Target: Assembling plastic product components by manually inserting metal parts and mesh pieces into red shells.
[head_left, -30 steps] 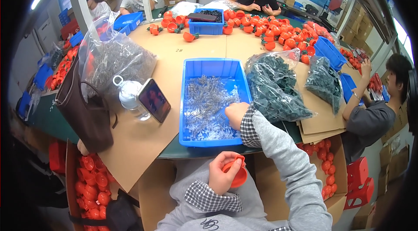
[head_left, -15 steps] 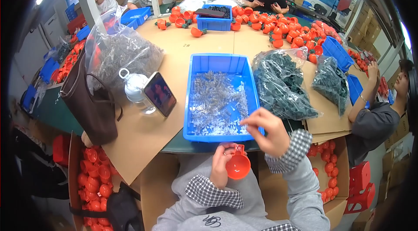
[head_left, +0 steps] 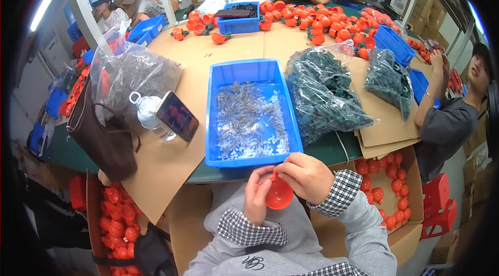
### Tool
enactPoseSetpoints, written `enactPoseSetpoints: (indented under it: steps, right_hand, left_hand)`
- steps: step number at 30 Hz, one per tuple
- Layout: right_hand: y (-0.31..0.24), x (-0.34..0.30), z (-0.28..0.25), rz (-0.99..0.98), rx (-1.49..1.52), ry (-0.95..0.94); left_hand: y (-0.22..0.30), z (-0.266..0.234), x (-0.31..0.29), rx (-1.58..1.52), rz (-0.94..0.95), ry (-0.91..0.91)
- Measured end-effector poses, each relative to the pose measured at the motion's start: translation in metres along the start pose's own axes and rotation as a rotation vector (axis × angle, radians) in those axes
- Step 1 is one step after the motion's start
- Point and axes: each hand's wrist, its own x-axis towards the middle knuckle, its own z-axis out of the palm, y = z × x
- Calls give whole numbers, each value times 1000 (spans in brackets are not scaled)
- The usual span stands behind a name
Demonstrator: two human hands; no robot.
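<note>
Above the person's lap, just this side of the blue tray (head_left: 248,71), I see a red-orange plastic cup (head_left: 279,196) with a small tab at its rim. Its bowl opens upward, and its long axis, bowl to tab, runs away from the body, the tab end toward the tray. The left hand (head_left: 254,198) pinches it from the left, thumb and fingers closed near the tab. The right hand (head_left: 314,176) comes in from the right, fingertips pressed together at the tab, so both hands are equally near; whether a tiny piece sits between those fingertips, I cannot tell.

The tray's near right corner lies just beyond the right hand, beside the green table's edge (head_left: 221,173), leaving little room forward. There is more room leftward and down over the gray trousers (head_left: 228,200), while an open carton (head_left: 413,229) of similar cups stands past the right sleeve.
</note>
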Motion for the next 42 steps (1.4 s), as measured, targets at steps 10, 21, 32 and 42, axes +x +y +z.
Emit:
enactPoseSetpoints:
  steps: [10,21,32,42]
  right_hand:
    - [1,-4,0,17,98,42]
    - [209,48,-62,366,-341,371]
    - [206,46,-54,467,-247,526]
    - [61,-28,-25,431,1243,334]
  left_hand:
    - [1,3,-1,1,40,3]
    - [-2,-12,2,-35,85,-80]
    - [-6,-17,-6,-123,37,-117]
    - [-6,-17,-3,-117,58,-187]
